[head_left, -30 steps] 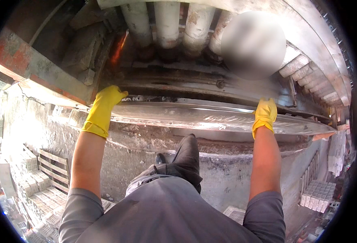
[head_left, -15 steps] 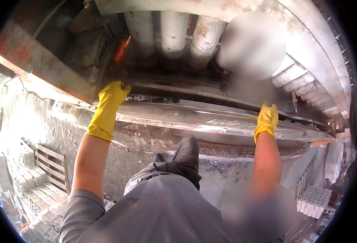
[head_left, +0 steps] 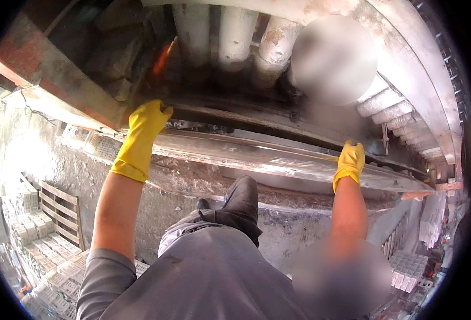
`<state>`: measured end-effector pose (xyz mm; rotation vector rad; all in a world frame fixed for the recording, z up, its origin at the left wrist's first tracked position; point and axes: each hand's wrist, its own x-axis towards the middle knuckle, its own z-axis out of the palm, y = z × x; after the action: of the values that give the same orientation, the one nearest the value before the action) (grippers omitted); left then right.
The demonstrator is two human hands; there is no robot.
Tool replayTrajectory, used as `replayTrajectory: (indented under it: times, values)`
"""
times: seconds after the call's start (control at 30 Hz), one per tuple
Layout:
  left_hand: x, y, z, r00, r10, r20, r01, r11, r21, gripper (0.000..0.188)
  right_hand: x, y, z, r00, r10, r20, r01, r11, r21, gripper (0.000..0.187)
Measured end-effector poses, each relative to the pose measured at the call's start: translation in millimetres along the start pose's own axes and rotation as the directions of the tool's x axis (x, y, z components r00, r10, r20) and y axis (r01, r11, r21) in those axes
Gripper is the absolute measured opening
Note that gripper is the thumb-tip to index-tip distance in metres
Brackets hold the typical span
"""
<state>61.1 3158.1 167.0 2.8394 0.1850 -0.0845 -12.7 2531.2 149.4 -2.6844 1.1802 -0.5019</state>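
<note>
Both my hands wear yellow rubber gloves and reach forward to the machine's front. My left hand [head_left: 145, 133] is closed at the left end of a long dark bar [head_left: 235, 120], its fingertips curled over. Far to the right, my right hand [head_left: 349, 162] is closed on the same bar, with the fingers folded over its edge. What lies under the fingers is hidden. Just below the bar runs a long pale metal ledge [head_left: 246, 156], worn and streaked, and both wrists pass over it.
Thick whitish rollers [head_left: 235, 40] stand behind the bar, beside an orange glow [head_left: 163, 57]. A rusty beam [head_left: 70, 90] slopes down at the left. Stacked pale perforated blocks [head_left: 48, 240] and a wooden pallet [head_left: 60, 213] are at lower left, with more blocks [head_left: 406, 269] at lower right.
The view has tilted slightly, so the ledge's right end sits a little lower. Both hands keep their places on the bar.
</note>
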Motion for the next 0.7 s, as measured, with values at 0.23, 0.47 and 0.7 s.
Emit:
replayTrajectory:
  times: [0.23,0.47,0.7]
  values:
    - [-6.8,-0.2,-1.4,1.0,0.023,0.001,-0.023,0.999,-0.029,0.046,-8.1,-1.4,-6.8,0.998,0.036,0.061,-0.039,0.997,0.059,0.054]
    - [-13.3,2.7,-0.9,0.999,-0.01,0.035,0.011,0.999,-0.042,0.046,-27.3,-11.1,-27.9,0.995,0.051,0.08,-0.063,0.986,0.155,0.054]
    - [-10.3,-1.5,2.9,0.997,-0.034,0.068,0.037,0.998,-0.047,0.047,-31.6,-14.9,-32.3,0.998,0.027,0.063,-0.035,0.991,0.13,0.054]
